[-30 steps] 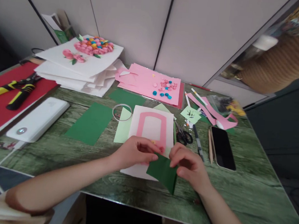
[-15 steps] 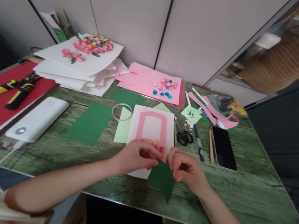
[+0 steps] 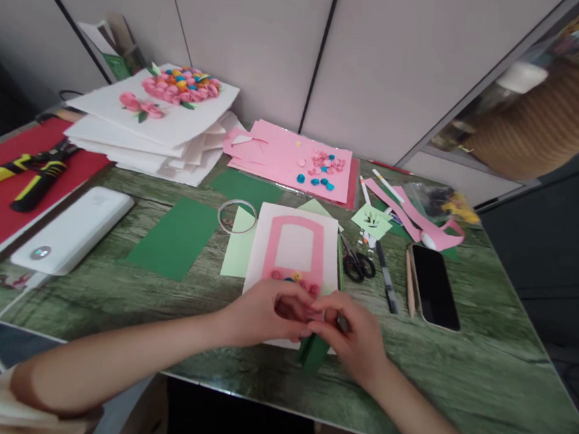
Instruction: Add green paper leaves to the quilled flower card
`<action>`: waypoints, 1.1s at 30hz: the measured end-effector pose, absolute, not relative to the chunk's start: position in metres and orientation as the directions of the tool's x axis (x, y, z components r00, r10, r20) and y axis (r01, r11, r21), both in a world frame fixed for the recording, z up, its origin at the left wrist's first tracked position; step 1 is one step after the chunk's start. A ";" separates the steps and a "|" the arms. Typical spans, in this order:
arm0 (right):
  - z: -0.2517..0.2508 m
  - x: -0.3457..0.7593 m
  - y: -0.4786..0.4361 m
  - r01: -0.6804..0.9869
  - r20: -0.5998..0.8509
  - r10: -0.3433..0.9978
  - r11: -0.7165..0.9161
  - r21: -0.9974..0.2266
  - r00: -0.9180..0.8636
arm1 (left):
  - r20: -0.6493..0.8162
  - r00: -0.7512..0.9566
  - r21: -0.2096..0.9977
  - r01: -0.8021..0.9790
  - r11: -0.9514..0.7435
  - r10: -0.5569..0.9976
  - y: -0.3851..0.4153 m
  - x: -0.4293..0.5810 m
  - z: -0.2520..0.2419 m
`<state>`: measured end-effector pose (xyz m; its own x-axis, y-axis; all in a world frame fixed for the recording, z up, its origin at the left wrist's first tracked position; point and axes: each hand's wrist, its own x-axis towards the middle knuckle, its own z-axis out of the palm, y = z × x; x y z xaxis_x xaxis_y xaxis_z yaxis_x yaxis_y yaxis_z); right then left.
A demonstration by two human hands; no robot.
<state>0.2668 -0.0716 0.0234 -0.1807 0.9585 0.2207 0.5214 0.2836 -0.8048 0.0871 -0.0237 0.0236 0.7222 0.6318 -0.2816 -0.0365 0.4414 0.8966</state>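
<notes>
Both my left hand (image 3: 274,313) and my right hand (image 3: 353,329) pinch the top of a dark green piece of paper (image 3: 313,354), fingertips meeting. The paper looks folded and hangs down towards the table's front edge; its upper part is hidden by my fingers. Beneath my hands lies a white sheet (image 3: 262,241) bearing a pink paper basket shape (image 3: 273,242). Small rolled paper flowers (image 3: 297,276) in pink, yellow and blue sit along the lower part of the pink shape, partly covered by my left hand.
Scissors (image 3: 358,266), a grey-black pen (image 3: 386,278), a wooden stick (image 3: 410,283) and a phone (image 3: 434,286) lie to the right. Green paper (image 3: 175,238), a metal ring (image 3: 238,201) and a power bank (image 3: 75,227) are on the left. Behind are pink sheets (image 3: 274,159) with loose flowers.
My hands have drawn together at the paper's top. The green paper, spread flatter before, now looks narrower and folded. More of the flowers on the pink shape shows.
</notes>
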 end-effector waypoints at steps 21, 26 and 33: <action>0.028 0.268 -0.074 0.317 0.281 0.957 0.287 -0.904 -0.066 | -0.118 0.415 0.992 -0.001 0.130 0.902 -0.025 0.087 0.035; 0.033 0.260 -0.072 0.515 0.291 0.941 0.337 -0.788 -0.170 | -0.119 0.428 0.987 -0.044 0.153 0.896 -0.025 0.087 0.034; 0.029 0.266 -0.074 0.486 0.254 0.967 0.237 -0.841 -0.033 | -0.146 0.401 0.969 -0.127 0.213 0.904 -0.022 0.088 0.031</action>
<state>0.2661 -0.0739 0.0288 -0.0326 0.9667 0.2537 0.4858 0.2372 -0.8413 0.0878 -0.0218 0.0310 0.4012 0.9044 -0.1457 -0.1274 0.2125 0.9688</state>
